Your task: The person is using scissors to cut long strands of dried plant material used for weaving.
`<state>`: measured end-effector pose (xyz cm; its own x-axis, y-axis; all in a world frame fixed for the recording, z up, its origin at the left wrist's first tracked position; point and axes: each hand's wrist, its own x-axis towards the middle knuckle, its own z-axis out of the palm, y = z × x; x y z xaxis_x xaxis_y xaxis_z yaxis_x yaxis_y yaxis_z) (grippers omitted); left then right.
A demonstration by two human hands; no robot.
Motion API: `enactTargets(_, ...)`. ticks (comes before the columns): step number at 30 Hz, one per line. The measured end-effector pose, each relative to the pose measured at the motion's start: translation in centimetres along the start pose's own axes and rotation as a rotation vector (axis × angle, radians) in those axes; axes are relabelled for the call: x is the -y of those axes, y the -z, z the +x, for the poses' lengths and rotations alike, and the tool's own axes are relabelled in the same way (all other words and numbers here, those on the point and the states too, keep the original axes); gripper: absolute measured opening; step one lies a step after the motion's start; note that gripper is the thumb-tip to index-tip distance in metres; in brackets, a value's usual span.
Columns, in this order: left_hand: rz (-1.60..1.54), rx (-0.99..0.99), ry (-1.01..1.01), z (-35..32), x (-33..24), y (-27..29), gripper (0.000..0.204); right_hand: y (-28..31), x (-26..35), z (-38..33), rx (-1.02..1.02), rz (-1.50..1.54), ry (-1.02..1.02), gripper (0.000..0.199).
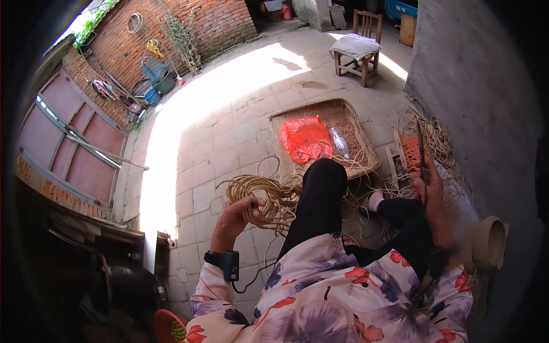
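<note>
Grey paved floor [203,191], partly sunlit; shallow woven tray [313,107], wooden chair [364,70], blue bucket [152,97], green tub [166,86] on it.

orange bowl [162,327]: cut by lower edge | right wrist [442,258]: blurred

Direct sunlight overexposes the paving [163,166] left of and beyond the woven tray [291,115], which lies in shade. Glare marks the bottle [339,143] inside it. Haze blurs a patch right of the tray. Distortion bows the brick wall [223,23] beyond; vignetting blackens the corners.
</note>
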<state>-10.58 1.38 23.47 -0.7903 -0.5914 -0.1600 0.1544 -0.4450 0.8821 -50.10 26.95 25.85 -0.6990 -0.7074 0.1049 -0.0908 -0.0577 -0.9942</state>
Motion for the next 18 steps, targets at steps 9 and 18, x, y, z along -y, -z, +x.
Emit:
enactTargets(9,0.289,0.019,-0.008,2.2,0.1,-11.4,0.018,-17.4,4.9,-1.7,0.601,0.341,0.15,0.043)
enactTargets(18,0.112,-0.075,-0.05,3.4,1.5,-12.4,0.02,-16.2,4.4,-2.1,0.465,0.64,-0.173,0.038)
